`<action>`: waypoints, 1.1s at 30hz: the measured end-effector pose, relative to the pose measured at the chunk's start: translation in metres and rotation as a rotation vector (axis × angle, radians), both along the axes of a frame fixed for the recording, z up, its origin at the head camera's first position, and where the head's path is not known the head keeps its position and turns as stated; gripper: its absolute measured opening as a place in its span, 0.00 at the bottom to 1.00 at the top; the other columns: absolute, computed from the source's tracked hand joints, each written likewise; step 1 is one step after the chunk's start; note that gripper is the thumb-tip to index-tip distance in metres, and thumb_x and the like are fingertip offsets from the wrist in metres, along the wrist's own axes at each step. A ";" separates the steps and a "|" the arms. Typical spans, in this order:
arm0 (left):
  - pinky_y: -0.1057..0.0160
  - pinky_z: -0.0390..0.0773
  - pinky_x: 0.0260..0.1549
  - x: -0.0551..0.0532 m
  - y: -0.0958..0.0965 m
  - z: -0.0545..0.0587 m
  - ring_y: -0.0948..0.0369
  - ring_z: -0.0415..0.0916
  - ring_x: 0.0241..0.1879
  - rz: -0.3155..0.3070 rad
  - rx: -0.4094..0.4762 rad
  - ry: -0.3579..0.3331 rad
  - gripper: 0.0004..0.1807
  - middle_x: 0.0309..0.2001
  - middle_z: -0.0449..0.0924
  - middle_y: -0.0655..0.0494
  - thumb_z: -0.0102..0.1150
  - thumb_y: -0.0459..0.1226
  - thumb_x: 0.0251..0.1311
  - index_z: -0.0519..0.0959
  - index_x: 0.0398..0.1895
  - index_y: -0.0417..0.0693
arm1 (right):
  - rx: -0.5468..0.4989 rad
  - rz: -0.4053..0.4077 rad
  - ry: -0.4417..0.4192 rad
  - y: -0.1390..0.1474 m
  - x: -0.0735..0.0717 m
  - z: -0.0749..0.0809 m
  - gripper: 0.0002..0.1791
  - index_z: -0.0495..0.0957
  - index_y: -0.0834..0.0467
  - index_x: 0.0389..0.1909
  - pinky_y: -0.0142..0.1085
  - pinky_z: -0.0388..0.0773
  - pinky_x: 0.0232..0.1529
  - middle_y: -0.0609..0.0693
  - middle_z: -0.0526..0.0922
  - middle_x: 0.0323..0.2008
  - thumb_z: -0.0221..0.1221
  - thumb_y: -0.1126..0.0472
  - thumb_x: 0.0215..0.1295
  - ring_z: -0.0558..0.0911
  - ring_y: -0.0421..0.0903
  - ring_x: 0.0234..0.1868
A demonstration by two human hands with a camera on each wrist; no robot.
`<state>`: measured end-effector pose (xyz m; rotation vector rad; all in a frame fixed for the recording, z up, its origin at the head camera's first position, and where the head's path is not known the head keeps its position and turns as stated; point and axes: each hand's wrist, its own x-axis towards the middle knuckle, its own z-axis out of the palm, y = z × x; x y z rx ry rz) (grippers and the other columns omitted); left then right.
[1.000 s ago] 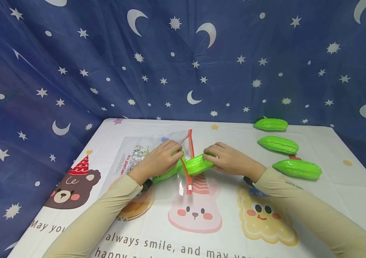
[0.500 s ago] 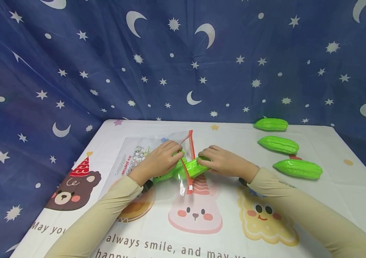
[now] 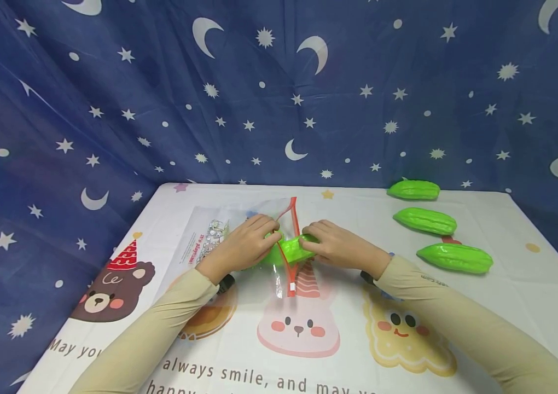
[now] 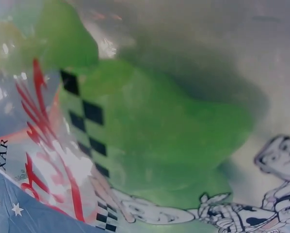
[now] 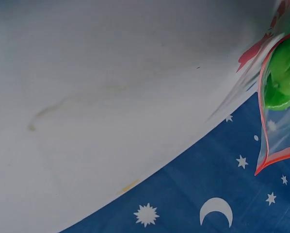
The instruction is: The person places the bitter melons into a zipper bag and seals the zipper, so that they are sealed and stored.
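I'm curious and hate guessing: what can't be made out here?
Head view: one end of the held green vegetable, hidden by the right hand.
Head view: the lowest printed words, cut by the bottom edge.
Left wrist view: how many green shapes, blurred behind the clear bag.
Right wrist view: the bag's remainder, cut by the right edge.

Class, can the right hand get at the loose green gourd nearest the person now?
Probably not yet: the right hand holds another gourd, partly in the bag, though nothing covers that loose gourd.
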<state>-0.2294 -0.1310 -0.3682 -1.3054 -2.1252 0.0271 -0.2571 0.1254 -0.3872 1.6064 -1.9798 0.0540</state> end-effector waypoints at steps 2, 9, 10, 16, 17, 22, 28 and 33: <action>0.58 0.72 0.55 0.000 0.000 0.000 0.52 0.74 0.46 0.002 -0.003 -0.002 0.06 0.40 0.76 0.49 0.55 0.30 0.53 0.75 0.34 0.43 | -0.004 -0.011 -0.012 0.000 0.000 0.000 0.24 0.72 0.56 0.42 0.41 0.77 0.47 0.54 0.77 0.40 0.69 0.65 0.42 0.77 0.50 0.41; 0.56 0.72 0.56 0.000 0.002 0.001 0.52 0.74 0.46 0.000 -0.003 -0.003 0.05 0.40 0.77 0.49 0.55 0.30 0.53 0.75 0.35 0.43 | -0.027 -0.067 -0.038 -0.002 0.000 -0.001 0.27 0.74 0.57 0.45 0.43 0.77 0.47 0.56 0.77 0.40 0.73 0.63 0.41 0.77 0.52 0.39; 0.56 0.72 0.56 0.000 0.002 0.001 0.52 0.74 0.46 -0.001 -0.004 -0.003 0.05 0.40 0.77 0.49 0.55 0.30 0.53 0.75 0.35 0.43 | -0.031 -0.076 -0.040 -0.002 -0.001 -0.001 0.27 0.74 0.57 0.44 0.43 0.77 0.47 0.56 0.77 0.40 0.73 0.62 0.40 0.77 0.52 0.39; 0.58 0.72 0.55 0.000 0.003 0.002 0.53 0.73 0.46 0.000 -0.009 -0.010 0.04 0.41 0.76 0.49 0.53 0.31 0.57 0.75 0.35 0.43 | -0.044 -0.137 -0.055 -0.005 -0.003 -0.002 0.27 0.73 0.58 0.44 0.43 0.77 0.44 0.57 0.76 0.40 0.73 0.63 0.40 0.76 0.53 0.38; 0.58 0.71 0.55 0.000 0.004 0.002 0.53 0.73 0.46 0.001 -0.009 -0.014 0.04 0.41 0.76 0.49 0.52 0.31 0.58 0.75 0.35 0.43 | -0.045 -0.149 -0.059 -0.005 -0.004 -0.002 0.27 0.73 0.58 0.44 0.43 0.77 0.44 0.57 0.76 0.40 0.73 0.64 0.40 0.76 0.53 0.38; 0.59 0.72 0.55 -0.001 0.003 0.001 0.53 0.74 0.46 -0.003 0.003 -0.027 0.04 0.41 0.76 0.49 0.51 0.31 0.59 0.76 0.35 0.43 | -0.053 -0.191 -0.064 -0.006 -0.006 -0.004 0.27 0.75 0.58 0.46 0.43 0.78 0.46 0.56 0.77 0.40 0.72 0.62 0.41 0.78 0.53 0.40; 0.58 0.72 0.54 -0.005 0.003 -0.002 0.53 0.74 0.45 -0.016 0.022 -0.008 0.05 0.41 0.76 0.49 0.54 0.30 0.55 0.75 0.35 0.42 | -0.057 -0.181 -0.054 -0.008 -0.006 -0.006 0.29 0.77 0.55 0.50 0.42 0.77 0.45 0.55 0.78 0.40 0.72 0.61 0.43 0.78 0.52 0.41; 0.57 0.72 0.56 -0.007 0.003 -0.003 0.53 0.74 0.46 -0.009 0.023 -0.009 0.05 0.41 0.77 0.49 0.55 0.30 0.55 0.76 0.36 0.42 | -0.062 -0.159 -0.068 -0.010 -0.007 -0.008 0.30 0.77 0.54 0.51 0.41 0.77 0.43 0.56 0.78 0.41 0.73 0.59 0.43 0.78 0.51 0.39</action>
